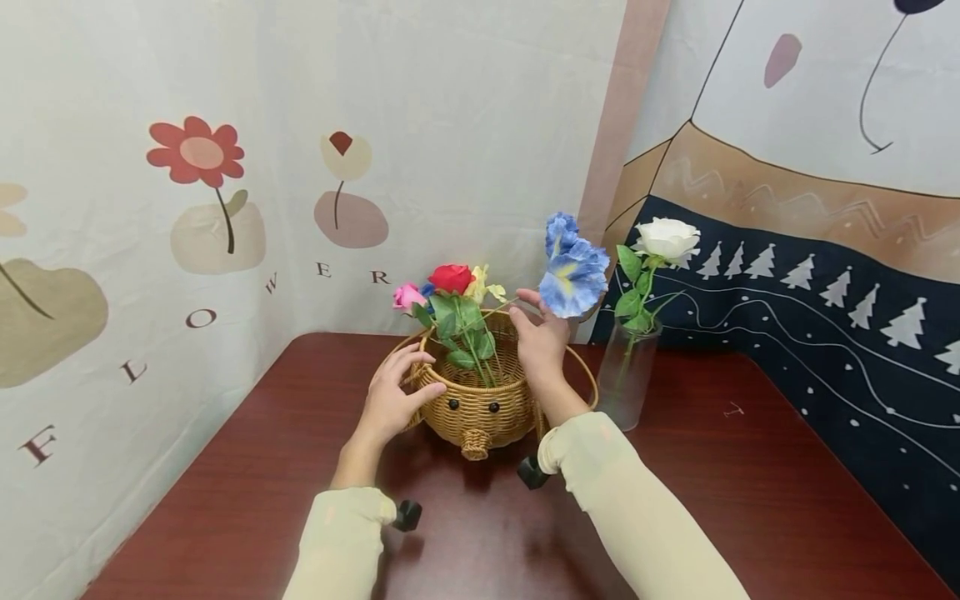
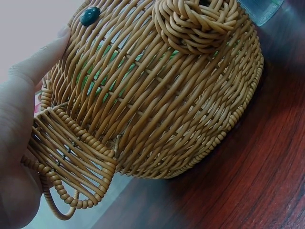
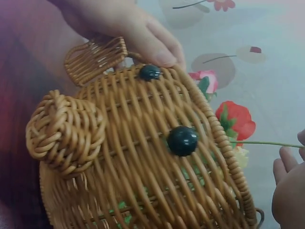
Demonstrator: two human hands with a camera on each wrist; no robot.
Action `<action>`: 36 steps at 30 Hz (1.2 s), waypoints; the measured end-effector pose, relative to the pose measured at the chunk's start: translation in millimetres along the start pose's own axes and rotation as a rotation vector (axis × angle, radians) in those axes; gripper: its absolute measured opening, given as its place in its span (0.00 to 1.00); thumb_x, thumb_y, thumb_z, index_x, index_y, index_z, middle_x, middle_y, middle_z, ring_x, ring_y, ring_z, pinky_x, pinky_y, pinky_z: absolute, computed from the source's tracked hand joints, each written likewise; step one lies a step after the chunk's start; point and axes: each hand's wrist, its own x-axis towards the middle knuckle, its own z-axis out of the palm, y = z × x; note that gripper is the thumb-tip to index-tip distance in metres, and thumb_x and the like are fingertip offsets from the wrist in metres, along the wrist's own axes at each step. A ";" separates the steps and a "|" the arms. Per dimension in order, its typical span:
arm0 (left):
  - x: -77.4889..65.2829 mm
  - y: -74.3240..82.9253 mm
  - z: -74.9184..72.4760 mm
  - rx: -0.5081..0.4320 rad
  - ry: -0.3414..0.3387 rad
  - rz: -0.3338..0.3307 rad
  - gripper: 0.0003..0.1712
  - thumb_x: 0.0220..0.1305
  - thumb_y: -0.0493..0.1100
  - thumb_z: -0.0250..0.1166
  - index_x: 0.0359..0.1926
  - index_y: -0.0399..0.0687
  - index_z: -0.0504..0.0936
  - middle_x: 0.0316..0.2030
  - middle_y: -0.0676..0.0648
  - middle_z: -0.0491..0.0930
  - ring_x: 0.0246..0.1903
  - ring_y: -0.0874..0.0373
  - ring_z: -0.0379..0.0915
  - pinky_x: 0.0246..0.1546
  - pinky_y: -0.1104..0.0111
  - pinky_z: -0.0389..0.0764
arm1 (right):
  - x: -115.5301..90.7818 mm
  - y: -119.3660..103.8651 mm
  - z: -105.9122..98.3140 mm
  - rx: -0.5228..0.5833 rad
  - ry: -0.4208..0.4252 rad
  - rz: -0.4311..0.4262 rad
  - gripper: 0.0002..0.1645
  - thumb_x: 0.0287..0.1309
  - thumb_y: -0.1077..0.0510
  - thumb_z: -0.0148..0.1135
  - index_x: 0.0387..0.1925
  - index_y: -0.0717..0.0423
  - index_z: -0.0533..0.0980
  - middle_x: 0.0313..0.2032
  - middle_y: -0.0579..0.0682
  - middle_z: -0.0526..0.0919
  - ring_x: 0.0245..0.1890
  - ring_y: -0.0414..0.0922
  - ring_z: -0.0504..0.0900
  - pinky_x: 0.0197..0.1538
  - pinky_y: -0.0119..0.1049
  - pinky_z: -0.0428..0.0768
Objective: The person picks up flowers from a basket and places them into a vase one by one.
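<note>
A wicker basket [image 1: 476,412] with a round snout, black bead eyes and ear-like flaps stands on the table. My left hand [image 1: 390,396] grips its left side, the thumb against the front in the left wrist view. Inside the basket lean a red rose [image 1: 452,278], a pink rose [image 1: 407,296] and a pale yellow flower [image 1: 477,285]. Above the basket's right rim, my right hand [image 1: 543,342] pinches the thin green stem [image 3: 271,143] of a blue iris-like flower [image 1: 573,279]. Its bloom points right, while the stem reaches left over the basket.
A frosted glass vase [image 1: 624,383] holding a white rose [image 1: 668,240] stands right of the basket, close to my right forearm. The dark red tabletop [image 1: 465,542] ends at a printed cloth wall [image 1: 480,125] behind.
</note>
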 end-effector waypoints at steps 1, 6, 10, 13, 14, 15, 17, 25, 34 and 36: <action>-0.1 0.4 -0.1 0.000 0.001 0.000 0.24 0.52 0.53 0.75 0.49 0.55 0.80 0.66 0.46 0.68 0.68 0.47 0.56 0.64 0.46 0.57 | 1.5 -0.5 -0.8 0.005 0.013 -0.015 0.12 0.55 0.72 0.65 0.43 0.67 0.81 0.44 0.60 0.83 0.44 0.56 0.84 0.40 0.27 0.79; -0.8 1.8 -0.1 0.001 -0.001 -0.005 0.24 0.53 0.54 0.75 0.49 0.55 0.80 0.66 0.47 0.67 0.68 0.47 0.56 0.64 0.46 0.57 | 6.4 -2.7 -6.2 0.039 0.040 -0.062 0.11 0.55 0.73 0.64 0.41 0.71 0.79 0.39 0.61 0.83 0.43 0.57 0.84 0.43 0.31 0.81; -2.2 2.8 -0.5 -0.005 -0.007 -0.020 0.24 0.53 0.54 0.74 0.50 0.55 0.80 0.66 0.48 0.67 0.68 0.47 0.55 0.63 0.46 0.59 | 8.7 -4.1 -10.8 0.052 0.077 -0.074 0.10 0.54 0.73 0.65 0.40 0.70 0.79 0.38 0.63 0.84 0.41 0.54 0.84 0.41 0.30 0.80; -2.6 2.9 -0.6 -0.009 -0.008 -0.026 0.24 0.53 0.54 0.75 0.50 0.55 0.80 0.66 0.48 0.67 0.68 0.47 0.55 0.63 0.46 0.59 | 10.7 -5.8 -15.0 0.036 0.106 -0.110 0.09 0.53 0.72 0.67 0.39 0.70 0.80 0.38 0.63 0.83 0.38 0.51 0.85 0.40 0.28 0.79; -2.5 2.7 -0.5 -0.009 -0.007 -0.025 0.24 0.53 0.54 0.75 0.50 0.55 0.80 0.66 0.48 0.67 0.68 0.47 0.55 0.63 0.46 0.59 | 9.1 -11.0 -15.9 0.023 0.117 -0.118 0.09 0.53 0.72 0.67 0.38 0.71 0.79 0.38 0.64 0.83 0.38 0.51 0.85 0.39 0.27 0.79; -2.4 2.6 -0.5 -0.008 -0.007 -0.023 0.24 0.53 0.54 0.75 0.50 0.55 0.80 0.66 0.48 0.67 0.68 0.46 0.55 0.63 0.46 0.59 | 9.3 -12.2 -17.4 0.008 0.128 -0.129 0.09 0.52 0.71 0.68 0.37 0.70 0.80 0.37 0.63 0.83 0.37 0.49 0.85 0.38 0.27 0.79; -1.9 1.9 -0.5 -0.007 -0.006 -0.019 0.24 0.53 0.54 0.75 0.50 0.55 0.80 0.66 0.47 0.67 0.68 0.46 0.55 0.63 0.46 0.59 | 9.7 -14.1 -20.9 -0.016 0.146 -0.152 0.10 0.51 0.70 0.70 0.37 0.69 0.80 0.36 0.64 0.83 0.35 0.47 0.84 0.36 0.26 0.77; 0.0 -0.2 -0.3 0.009 -0.003 -0.002 0.25 0.52 0.53 0.75 0.50 0.55 0.80 0.66 0.47 0.67 0.68 0.45 0.56 0.63 0.45 0.58 | 12.4 -14.6 -30.7 0.067 0.106 -0.158 0.12 0.54 0.76 0.62 0.42 0.76 0.75 0.37 0.64 0.81 0.37 0.61 0.84 0.41 0.48 0.83; -1.1 0.4 -0.4 0.006 -0.005 -0.012 0.25 0.53 0.54 0.75 0.50 0.55 0.80 0.66 0.47 0.67 0.68 0.45 0.55 0.63 0.45 0.58 | 10.1 -14.2 -38.7 0.235 0.084 -0.129 0.13 0.53 0.78 0.63 0.41 0.70 0.72 0.40 0.66 0.80 0.30 0.45 0.85 0.34 0.38 0.84; -1.0 -0.2 -0.2 0.005 -0.003 -0.019 0.25 0.53 0.54 0.75 0.50 0.56 0.79 0.66 0.47 0.67 0.68 0.46 0.55 0.63 0.46 0.59 | 10.3 -14.3 -40.7 0.280 0.088 -0.113 0.15 0.53 0.79 0.62 0.41 0.67 0.72 0.38 0.64 0.82 0.29 0.45 0.85 0.33 0.37 0.84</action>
